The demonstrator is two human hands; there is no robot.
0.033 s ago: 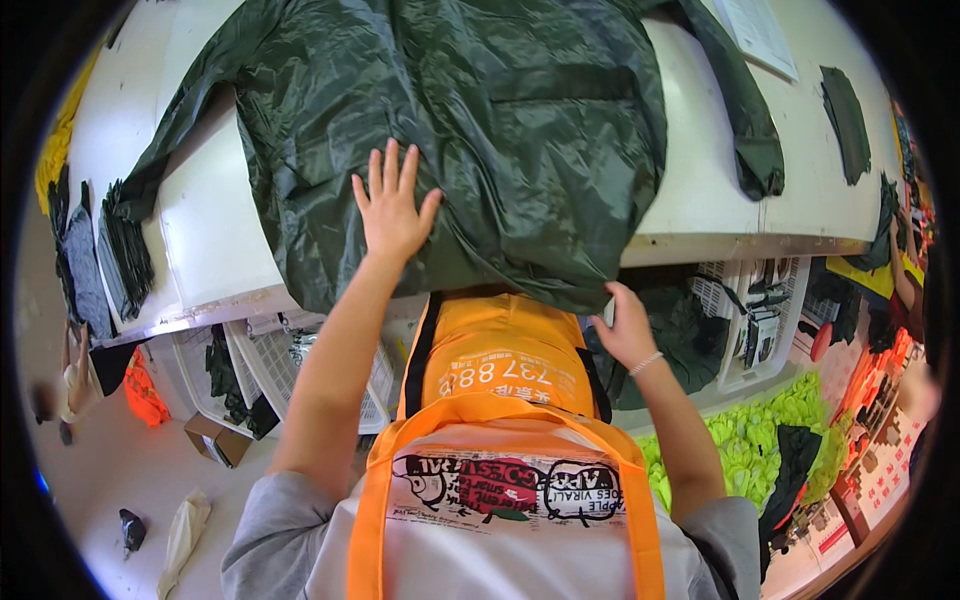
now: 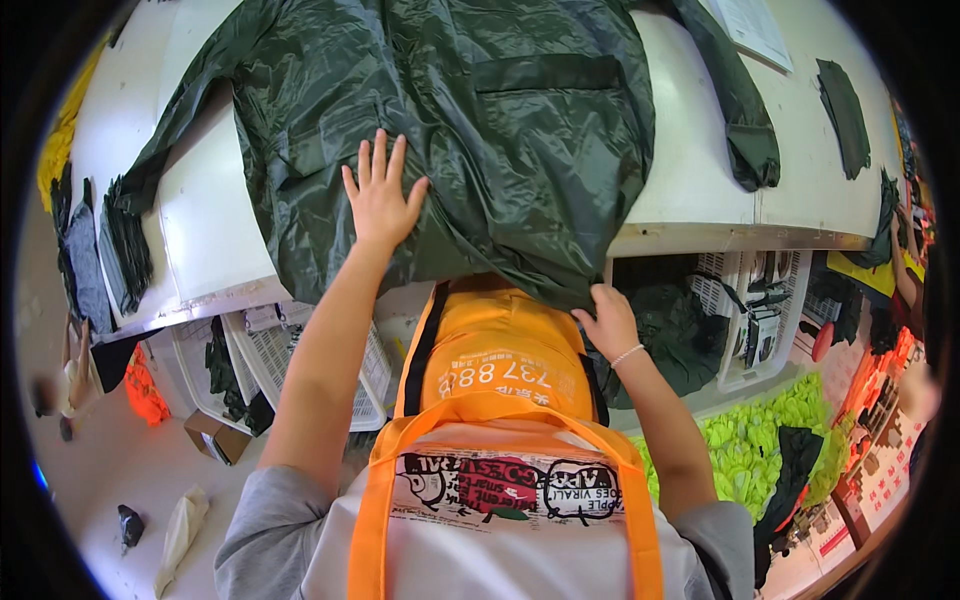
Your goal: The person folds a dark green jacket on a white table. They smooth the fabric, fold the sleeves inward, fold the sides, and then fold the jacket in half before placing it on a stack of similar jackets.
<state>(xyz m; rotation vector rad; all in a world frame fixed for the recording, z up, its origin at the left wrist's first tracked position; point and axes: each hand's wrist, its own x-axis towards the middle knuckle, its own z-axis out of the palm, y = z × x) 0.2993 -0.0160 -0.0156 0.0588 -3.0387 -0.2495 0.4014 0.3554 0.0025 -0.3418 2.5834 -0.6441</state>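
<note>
Shifted slightly left, the glossy dark-green jacket [image 2: 450, 130] lies under the flat-spread left hand [image 2: 384, 208]; the right hand [image 2: 609, 322], apart, pinches 1 hem corner, seemingly steadying it.

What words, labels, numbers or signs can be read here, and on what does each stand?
Orange apron: large white digits and characters, upside down; legible in part, wording not copied here.
Shirt: black, white and red lettering, partly legible, likewise not copied.
Paper on the table: any print is too small.
Far right: red marks, too blurred.
</note>
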